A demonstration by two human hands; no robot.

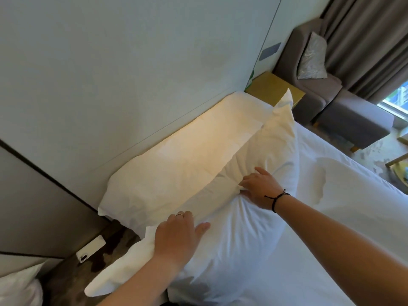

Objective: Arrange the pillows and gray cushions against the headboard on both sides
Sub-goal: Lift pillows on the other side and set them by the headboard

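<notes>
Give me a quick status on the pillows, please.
Left hand, right hand grip front pillow, against back pillow at headboard. Gray cushion away on armchair. Nothing blocking.

No writing can be read anywhere (the dark wall panel (270,51) is blurred).

Arms outstretched; left hand (176,236) and right hand (259,187) both in curled grip.

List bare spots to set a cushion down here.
Free: the white duvet right of the front white pillow; the yellow bedside table top, between wall and grey armchair, looks bare. Crowded: the wall side, filled by the rear white pillow, with left hand and right hand gripping the front one.
</notes>
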